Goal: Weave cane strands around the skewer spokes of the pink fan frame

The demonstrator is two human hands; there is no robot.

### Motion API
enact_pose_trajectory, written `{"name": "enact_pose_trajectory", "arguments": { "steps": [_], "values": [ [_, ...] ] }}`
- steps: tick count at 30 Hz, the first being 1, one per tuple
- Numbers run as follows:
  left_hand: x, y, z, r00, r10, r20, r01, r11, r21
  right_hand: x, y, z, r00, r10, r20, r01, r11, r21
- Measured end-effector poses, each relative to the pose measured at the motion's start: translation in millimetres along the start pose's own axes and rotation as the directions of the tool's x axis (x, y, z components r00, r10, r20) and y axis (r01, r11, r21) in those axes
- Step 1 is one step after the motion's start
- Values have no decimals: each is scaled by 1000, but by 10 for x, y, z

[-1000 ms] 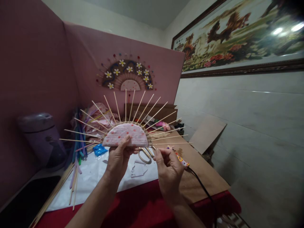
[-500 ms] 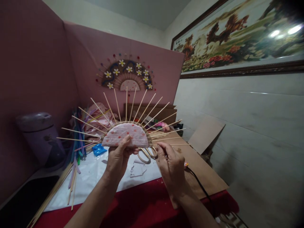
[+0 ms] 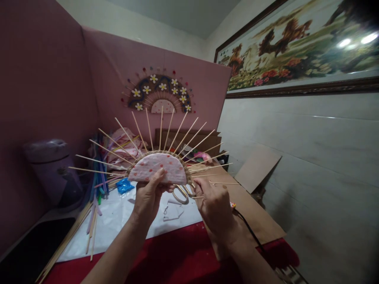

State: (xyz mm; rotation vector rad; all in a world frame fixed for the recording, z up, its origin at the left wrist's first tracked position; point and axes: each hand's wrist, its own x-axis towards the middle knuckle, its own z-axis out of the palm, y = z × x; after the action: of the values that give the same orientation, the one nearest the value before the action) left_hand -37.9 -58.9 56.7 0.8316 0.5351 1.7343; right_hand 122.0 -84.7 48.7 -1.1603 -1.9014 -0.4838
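My left hand [image 3: 151, 193] grips a half-round panel [image 3: 158, 167] covered in pink spotted cloth, thumb on the front and fingers behind its straight lower edge. A woven brown cord rim [image 3: 142, 157] runs along the panel's curve, and thin wooden sticks [image 3: 161, 130] fan out from it. At the rim's lower right end, my right hand [image 3: 213, 201] is closed in a pinch; what its fingertips hold is hidden. A short pale stick end [image 3: 197, 197] shows beside those fingers. Between the hands, behind the panel, are the gold looped handles of scissors [image 3: 181, 195].
A finished-looking fan with white flowers [image 3: 160, 88] hangs on the pink board. A blue packet [image 3: 124, 185] and loose sticks [image 3: 92, 234] lie on white sheeting at left. Brown cardboard [image 3: 254, 221] covers the right side, crossed by a black cable [image 3: 248, 227]. A lilac canister [image 3: 53, 173] stands far left.
My right hand has turned over so its back faces up, staying by the rim's right end. The panel has tilted slightly, its right side lower. The left hand keeps its hold.
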Motion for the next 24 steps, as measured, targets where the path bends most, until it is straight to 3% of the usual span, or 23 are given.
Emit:
{"name": "enact_pose_trajectory", "arguments": {
  "steps": [5,9,11,13,20,22,24],
  "values": [
    [-3,-4,10,1000,-21,-4,21,1000,-11,13,0,66,998,1,-57,-5,998,-58],
    [-4,-1,11,999,-21,-25,21,1000,-4,24,-51,114,966,230,-115,-216,969,120],
    [-3,5,9,999,-24,-29,23,1000,-9,21,-81,97,928,359,-98,-320,905,279],
    [-1,12,4,999,-22,-30,21,1000,-18,5,-105,62,910,411,-54,-360,848,388],
    [13,13,-7,999,-25,-37,23,999,-41,-76,-128,-1,939,320,125,-342,849,402],
    [15,12,-5,999,-20,-39,19,999,-49,-86,-127,11,945,305,115,-325,855,404],
    [13,15,1,999,-21,-44,19,999,-50,-93,-121,32,958,284,29,-273,881,386]
  ]
}}
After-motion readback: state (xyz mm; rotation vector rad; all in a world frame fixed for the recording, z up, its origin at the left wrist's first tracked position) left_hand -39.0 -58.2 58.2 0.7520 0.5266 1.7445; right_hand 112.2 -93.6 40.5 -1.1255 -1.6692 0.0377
